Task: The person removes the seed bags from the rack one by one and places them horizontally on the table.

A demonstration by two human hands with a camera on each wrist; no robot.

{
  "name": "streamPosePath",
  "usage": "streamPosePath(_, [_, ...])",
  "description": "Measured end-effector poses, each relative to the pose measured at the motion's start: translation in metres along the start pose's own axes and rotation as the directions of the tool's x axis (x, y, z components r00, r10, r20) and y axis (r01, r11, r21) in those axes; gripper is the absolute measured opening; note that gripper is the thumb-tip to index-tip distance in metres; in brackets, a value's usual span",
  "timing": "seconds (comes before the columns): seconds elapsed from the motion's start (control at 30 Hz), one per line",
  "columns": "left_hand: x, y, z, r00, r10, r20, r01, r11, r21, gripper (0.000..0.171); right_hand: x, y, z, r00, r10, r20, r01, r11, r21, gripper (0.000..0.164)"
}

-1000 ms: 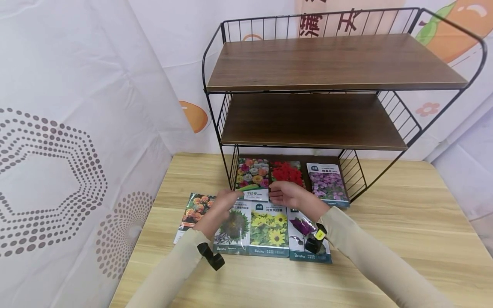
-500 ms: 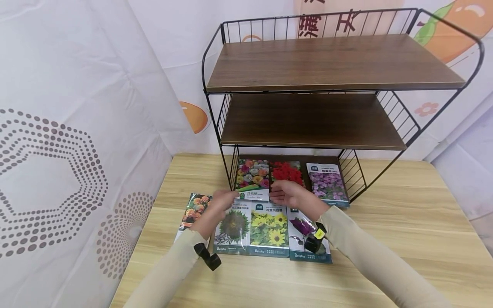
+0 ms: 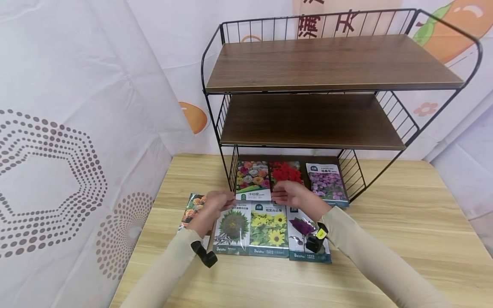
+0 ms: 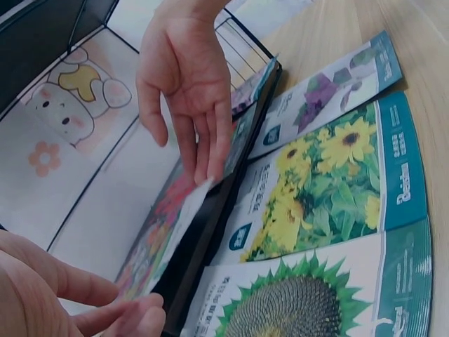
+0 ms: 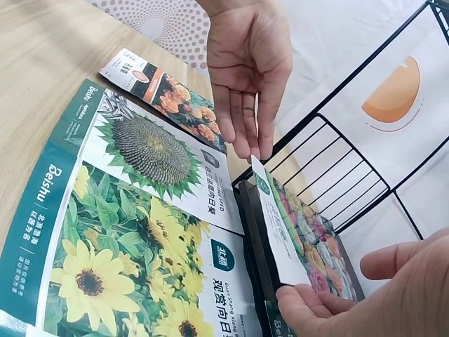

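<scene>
A seed packet with multicoloured flowers (image 3: 253,179) lies on the left of the bottom shelf, its near edge at the shelf's front. Beside its left near corner is my left hand (image 3: 213,207), fingers fairly straight and tips close to that corner. Across from it, my right hand (image 3: 294,196) has its fingertips at the right near corner, with the thumb apart from them in the right wrist view. Whether either hand presses the packet is hard to tell. A red flower packet (image 3: 286,172) lies partly behind the right hand. Further right sits a purple flower packet (image 3: 326,182).
Before the shelf, a sunflower packet (image 3: 233,226), a yellow flower packet (image 3: 269,229) and a dark purple flower packet (image 3: 302,226) lie on the wooden table (image 3: 250,282). An orange flower packet (image 3: 190,211) is partly under the left arm. The black-framed rack (image 3: 312,119) has two upper boards.
My left hand has drawn left, off the multicoloured packet, so its left near corner now shows. The packet sits slightly further right. My right hand has barely moved.
</scene>
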State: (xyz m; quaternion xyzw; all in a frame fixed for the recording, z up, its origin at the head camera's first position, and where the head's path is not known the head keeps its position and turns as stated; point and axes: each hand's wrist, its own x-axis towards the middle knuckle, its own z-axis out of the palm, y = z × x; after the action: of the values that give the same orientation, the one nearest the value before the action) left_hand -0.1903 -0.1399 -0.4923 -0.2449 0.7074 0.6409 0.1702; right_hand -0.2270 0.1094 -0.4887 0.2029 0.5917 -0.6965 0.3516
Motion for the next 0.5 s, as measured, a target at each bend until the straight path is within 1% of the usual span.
streamPosePath(0.07, [0.002, -0.001, -0.001, 1.0, -0.003, 0.0, 0.003, 1.0, -0.019, 0.03, 0.001, 0.0, -0.001, 1.0, 0.008, -0.012, -0.008, 1.0, 0.006, 0.044])
streamPosePath(0.27, [0.007, -0.005, -0.003, 1.0, -0.016, 0.0, 0.016, 0.999, -0.051, 0.03, 0.0, 0.0, -0.002, 1.0, 0.015, -0.006, -0.015, 1.0, 0.018, 0.041])
streamPosePath(0.5, [0.011, -0.006, -0.003, 0.999, -0.035, 0.004, 0.035, 0.998, -0.06, 0.03, 0.001, 0.001, -0.002, 1.0, 0.021, 0.008, -0.021, 1.0, 0.011, 0.037])
